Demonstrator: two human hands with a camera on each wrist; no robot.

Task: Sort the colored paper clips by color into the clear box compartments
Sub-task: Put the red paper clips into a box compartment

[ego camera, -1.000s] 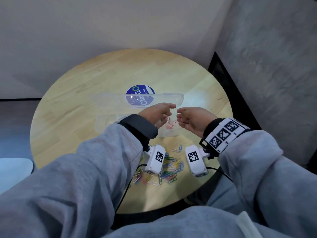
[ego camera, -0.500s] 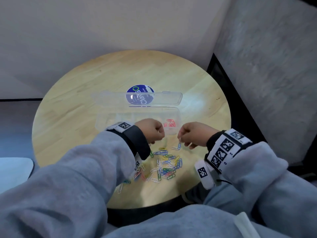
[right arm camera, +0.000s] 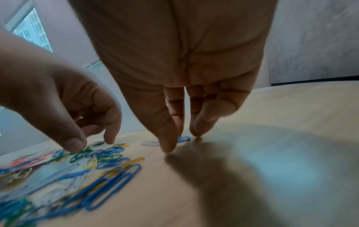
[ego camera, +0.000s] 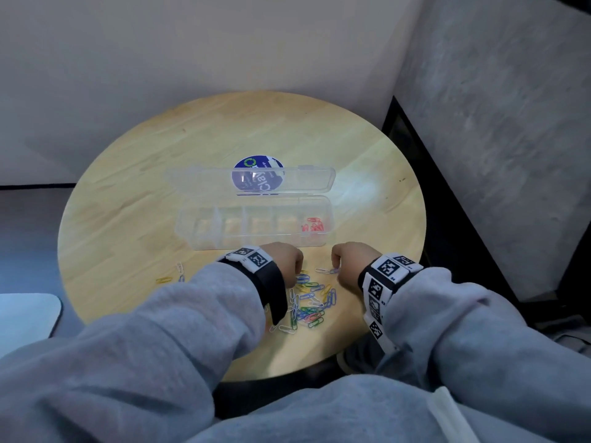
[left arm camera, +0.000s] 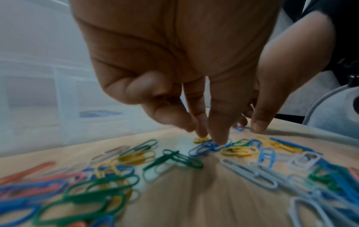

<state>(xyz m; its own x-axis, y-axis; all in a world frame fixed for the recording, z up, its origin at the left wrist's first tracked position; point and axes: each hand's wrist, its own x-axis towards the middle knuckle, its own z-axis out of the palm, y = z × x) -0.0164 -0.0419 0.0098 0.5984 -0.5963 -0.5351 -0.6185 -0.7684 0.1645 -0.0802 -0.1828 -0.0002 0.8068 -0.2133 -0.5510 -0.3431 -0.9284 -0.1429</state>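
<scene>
A: Which step? Both hands are at the pile (ego camera: 308, 306) near the table's (ego camera: 134, 199) front edge, box (ego camera: 204, 231) behind

B: Picking blues. Left hand (ego camera: 284, 259) presses a blue clip (left arm camera: 205, 147), fingers straight; right hand (ego camera: 348, 260) closes round another (right arm camera: 183, 139), not yet gripped. Next: pinch, lift, choose an empty compartment, reds (ego camera: 313, 226) sit rightmost

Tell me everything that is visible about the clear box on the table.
The clear box is long, transparent plastic, lying flat on the round wooden table beyond both hands. Its hinged lid lies open behind it, over a blue round sticker. Dividers make a row of compartments; only the rightmost holds red clips. Neither hand touches it.
</scene>
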